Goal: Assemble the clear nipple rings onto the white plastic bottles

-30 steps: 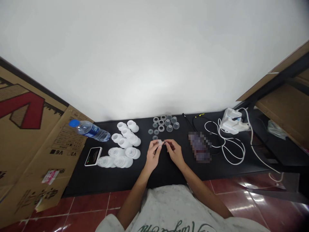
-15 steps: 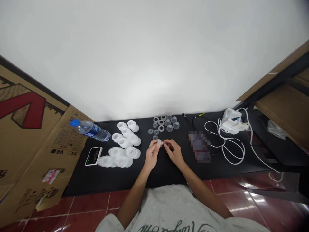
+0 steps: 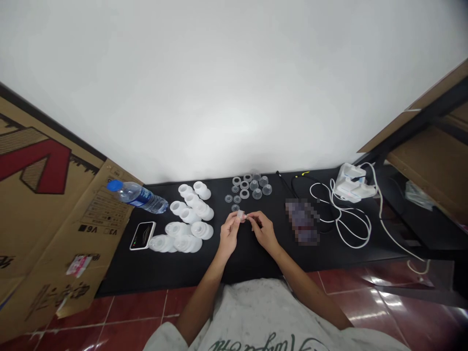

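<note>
My left hand (image 3: 229,231) is closed in a pinch on a small clear plastic piece (image 3: 240,214) over the black table. At the right side of that piece, the thumb and forefinger of my right hand (image 3: 263,231) come together. Whatever those right fingertips grip is too small to make out. Just beyond my hands lie several small clear discs (image 3: 237,199), several whitish rings (image 3: 244,194) and several clear dome-shaped caps (image 3: 257,193). To the left, several white translucent funnel-like plastic parts (image 3: 188,215) stand in clusters.
A blue-capped water bottle (image 3: 141,197) lies at the left beside a white-framed device (image 3: 142,236) and a cardboard box (image 3: 98,214). On the right are a pixelated object (image 3: 302,222), looped white cable (image 3: 341,209) and a white plastic unit (image 3: 353,183). The wall (image 3: 234,97) rises behind.
My right fingertips have shifted slightly at the edge of the clear piece, and the piece has turned a little. Both hands stay in nearly the same place.
</note>
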Demonstrator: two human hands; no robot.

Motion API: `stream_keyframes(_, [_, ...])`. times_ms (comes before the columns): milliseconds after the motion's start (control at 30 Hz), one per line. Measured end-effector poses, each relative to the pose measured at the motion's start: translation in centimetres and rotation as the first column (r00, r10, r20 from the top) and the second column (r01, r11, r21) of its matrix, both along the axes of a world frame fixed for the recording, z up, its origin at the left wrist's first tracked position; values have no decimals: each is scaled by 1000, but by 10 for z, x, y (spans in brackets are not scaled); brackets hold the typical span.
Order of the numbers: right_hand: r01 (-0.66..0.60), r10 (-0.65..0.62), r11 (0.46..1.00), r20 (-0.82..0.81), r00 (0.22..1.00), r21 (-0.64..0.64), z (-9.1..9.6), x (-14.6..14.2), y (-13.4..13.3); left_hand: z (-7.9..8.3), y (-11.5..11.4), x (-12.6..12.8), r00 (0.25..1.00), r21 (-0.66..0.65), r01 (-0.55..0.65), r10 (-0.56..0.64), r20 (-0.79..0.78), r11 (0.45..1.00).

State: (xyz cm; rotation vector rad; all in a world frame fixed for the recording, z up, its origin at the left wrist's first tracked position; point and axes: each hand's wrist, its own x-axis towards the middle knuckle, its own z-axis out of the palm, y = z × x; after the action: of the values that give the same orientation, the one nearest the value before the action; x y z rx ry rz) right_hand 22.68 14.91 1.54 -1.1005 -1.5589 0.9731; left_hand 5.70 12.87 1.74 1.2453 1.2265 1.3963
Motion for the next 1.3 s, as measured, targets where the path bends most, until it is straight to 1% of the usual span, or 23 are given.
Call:
stream_keyframes(167, [-15,14,999,27,1000,34,2,-2,-2,1,0,1,998,-1,-55,55,-8,998])
stream_keyframes(300, [-15,9,995,63,998,96,2,-2,-4,1,1,1,999,-26,-45,46,4,999])
stream_keyframes(467, [-26,11,988,93,996,155,2,-1,-5,-1,1,1,993,-61,-61,67,93,996])
stream_keyframes(567, [-37,21,984,96,995,173,3,-2,-6,-2,2,1,992,-75,-45,54,118,996])
stream_keyframes(633, [-36,21,986,94,995,163,4,-2,-6,-2,3,1,992,-82,-29,39,117,996])
stream_keyframes(800, [14,-19,998,81,997,62,3,-3,-6,3,4,1,996,-83,16,-8,90,996])
stream_keyframes(867, [10,-18,998,111,994,66,3,-4,-6,5,3,2,997,-83,26,-20,79,996])
stream_keyframes(967, [-29,8,994,189,982,109,3,-3,-6,9,2,3,998,-90,31,-26,58,995])
stream_keyframes(1067, [-47,15,991,251,968,124,5,-2,-8,10,0,4,999,-99,20,-16,40,995])
stream_keyframes(1167, [-55,10,989,306,952,139,6,-2,-10,8,-2,4,1000,-108,-4,7,27,994])
stream_keyframes(1300, [-63,-14,979,374,927,193,6,-3,-10,2,-2,5,1000,-116,-24,26,11,993])
